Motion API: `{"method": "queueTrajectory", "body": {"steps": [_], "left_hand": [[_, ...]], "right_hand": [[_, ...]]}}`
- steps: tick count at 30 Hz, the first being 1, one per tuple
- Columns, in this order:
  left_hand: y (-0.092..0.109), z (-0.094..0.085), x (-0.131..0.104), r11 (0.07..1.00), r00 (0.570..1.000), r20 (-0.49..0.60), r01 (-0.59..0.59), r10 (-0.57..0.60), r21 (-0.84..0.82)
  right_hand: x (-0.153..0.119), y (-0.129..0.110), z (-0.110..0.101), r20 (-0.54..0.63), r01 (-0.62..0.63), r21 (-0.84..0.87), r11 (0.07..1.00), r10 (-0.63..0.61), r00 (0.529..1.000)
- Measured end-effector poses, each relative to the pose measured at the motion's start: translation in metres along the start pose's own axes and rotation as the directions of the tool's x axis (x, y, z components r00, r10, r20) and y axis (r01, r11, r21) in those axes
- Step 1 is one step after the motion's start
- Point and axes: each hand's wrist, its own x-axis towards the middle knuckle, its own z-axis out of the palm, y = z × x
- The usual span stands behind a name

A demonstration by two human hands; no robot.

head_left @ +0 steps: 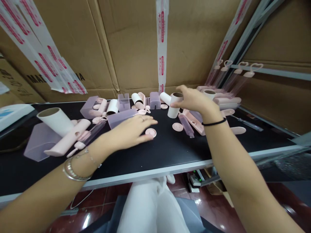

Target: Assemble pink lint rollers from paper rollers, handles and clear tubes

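My right hand (194, 99) is closed around a white cardboard tube (173, 111), thumb on the near side and fingers behind its rim. The tube stands upright on the black tabletop. Fingers stretched out, my left hand (128, 131) hovers low over the table, holding nothing. Its thumb tip is beside a small pink round cap (151, 132); whether they touch I cannot tell. Behind that hand lies a translucent purple sleeve (119, 118), partly hidden. Near my right wrist are a pink round disc (178, 127), a narrow purple clear piece (186, 125) and a long pink shell (194, 122).
On the left, a large white tube (57, 121) leans on a purple box-like piece (40, 142) beside a pink half shell (69, 137). Several similar parts line the back. A screwdriver (247, 123) lies at right. Clear sticks with heart-shaped loops (252, 70) rise near the metal frame.
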Motion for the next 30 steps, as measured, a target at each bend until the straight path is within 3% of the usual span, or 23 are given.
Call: {"method": "queueTrajectory", "body": {"steps": [2,5,8,10,16,20,25,30], "left_hand": [[0.007,0.009,0.004,0.998,0.996,0.091,-0.016,0.022,-0.067],[0.007,0.015,0.006,0.979,0.995,0.090,0.055,-0.038,-0.194],[0.001,0.014,0.003,0.913,0.986,0.024,0.164,-0.167,-0.373],[0.000,0.014,0.002,0.859,0.968,0.009,0.226,-0.250,-0.459],[0.001,0.018,0.003,0.786,0.938,0.011,0.297,-0.346,-0.542],[-0.004,0.019,0.003,0.718,0.933,0.040,0.303,-0.358,-0.626],[-0.013,0.016,-0.001,0.648,0.971,0.103,0.221,-0.214,-0.729],[-0.015,0.015,-0.003,0.673,0.980,0.104,0.193,-0.171,-0.714]], "right_hand": [[0.002,-0.006,0.004,0.017,0.029,0.003,1.000,-0.029,0.999],[-0.001,-0.017,0.002,-0.083,0.210,0.209,0.955,-0.196,0.977],[-0.009,-0.028,-0.005,-0.171,0.441,0.494,0.750,-0.413,0.895],[-0.012,-0.033,-0.007,-0.228,0.498,0.549,0.672,-0.453,0.862],[-0.018,-0.039,-0.006,-0.276,0.538,0.562,0.629,-0.470,0.838],[-0.023,-0.044,-0.006,-0.207,0.567,0.497,0.657,-0.545,0.813],[-0.028,-0.055,0.000,-0.093,0.590,0.460,0.664,-0.624,0.776],[-0.028,-0.063,0.011,0.035,0.605,0.456,0.652,-0.693,0.721]]}}
